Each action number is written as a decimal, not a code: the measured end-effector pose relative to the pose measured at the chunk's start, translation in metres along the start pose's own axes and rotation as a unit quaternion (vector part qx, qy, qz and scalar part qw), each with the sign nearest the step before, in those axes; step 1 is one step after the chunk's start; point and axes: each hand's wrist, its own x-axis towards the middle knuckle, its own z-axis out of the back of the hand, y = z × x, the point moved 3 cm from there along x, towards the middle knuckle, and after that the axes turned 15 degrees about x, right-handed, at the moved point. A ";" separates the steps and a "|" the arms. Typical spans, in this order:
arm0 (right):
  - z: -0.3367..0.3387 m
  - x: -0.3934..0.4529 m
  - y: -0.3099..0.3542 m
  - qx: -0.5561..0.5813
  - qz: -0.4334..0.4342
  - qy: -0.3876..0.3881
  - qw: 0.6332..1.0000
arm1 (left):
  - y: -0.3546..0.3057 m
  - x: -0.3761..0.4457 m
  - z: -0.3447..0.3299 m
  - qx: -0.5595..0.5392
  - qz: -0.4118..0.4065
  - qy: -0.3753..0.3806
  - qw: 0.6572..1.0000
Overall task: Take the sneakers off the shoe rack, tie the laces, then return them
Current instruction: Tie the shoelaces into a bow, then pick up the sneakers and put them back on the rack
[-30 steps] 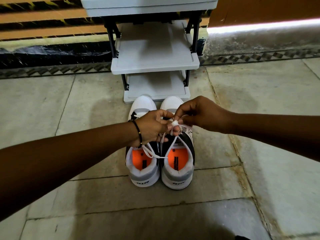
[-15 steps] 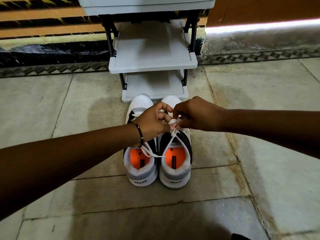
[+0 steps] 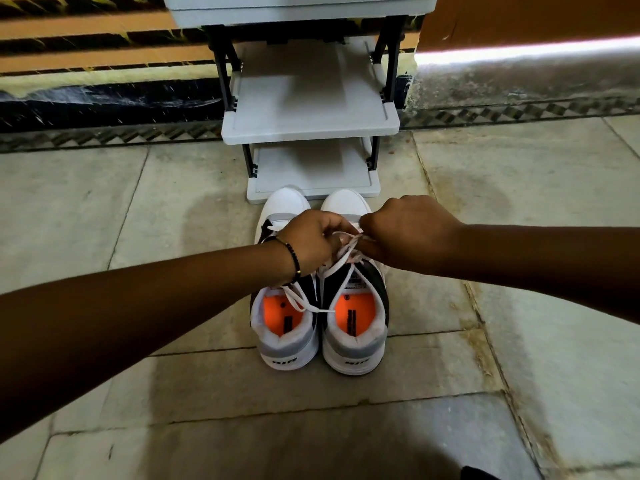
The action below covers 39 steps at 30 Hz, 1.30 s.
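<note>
The left hand (image 3: 311, 242) and right hand (image 3: 407, 230) meet knuckle to knuckle, each closed on the white laces (image 3: 346, 249) of the right-side sneaker. Directly below the hands, both sneakers (image 3: 320, 327) stand side by side on the floor (image 3: 104, 209). Beyond the hands stands the shoe rack (image 3: 310, 123). The laces look soft and limp; pinch them near the knot.

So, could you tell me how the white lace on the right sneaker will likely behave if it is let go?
The white lace looks floppy: it curves loosely below both hands. It would probably drop limp onto the right sneaker rather than hold shape.
</note>
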 end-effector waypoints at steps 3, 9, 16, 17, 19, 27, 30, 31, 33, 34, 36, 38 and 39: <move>-0.001 -0.008 0.001 -0.044 0.010 0.037 0.998 | -0.005 0.002 0.012 0.182 -0.085 -0.049 0.978; -0.010 -0.032 -0.008 -0.076 0.000 0.141 0.987 | 0.022 0.001 0.029 0.409 -0.100 -0.051 0.906; -0.030 -0.042 -0.016 0.002 -0.060 0.177 0.982 | 0.033 -0.007 0.027 0.387 -0.101 -0.045 0.915; -0.032 -0.042 -0.020 0.035 -0.092 0.192 0.976 | 0.036 -0.011 0.029 0.346 -0.099 -0.057 0.931; -0.035 -0.044 -0.032 0.166 -0.177 0.213 0.947 | 0.048 -0.023 0.034 0.246 -0.078 -0.081 0.963; -0.068 -0.044 -0.020 0.482 -0.241 0.169 0.825 | 0.083 -0.073 0.003 -0.150 0.157 0.064 0.974; -0.086 -0.043 -0.005 0.516 -0.208 0.055 0.829 | 0.093 -0.073 -0.016 -0.184 0.158 0.073 0.967; -0.093 -0.041 -0.002 0.533 -0.212 0.016 0.819 | 0.100 -0.072 -0.022 -0.179 0.172 0.057 0.967; -0.106 -0.037 0.006 0.550 -0.244 -0.067 0.796 | 0.105 -0.072 -0.032 -0.181 0.187 0.018 0.965; -0.110 -0.032 0.009 0.553 -0.265 -0.103 0.783 | 0.108 -0.073 -0.037 -0.193 0.189 -0.008 0.963; -0.113 -0.026 0.018 0.544 -0.307 -0.130 0.770 | 0.103 -0.078 -0.042 -0.208 0.188 -0.047 0.959; -0.115 -0.023 0.021 0.534 -0.319 -0.125 0.773 | 0.094 -0.081 -0.043 -0.221 0.176 -0.069 0.957; -0.118 -0.024 0.019 0.534 -0.325 -0.118 0.772 | 0.089 -0.081 -0.042 -0.216 0.173 -0.079 0.958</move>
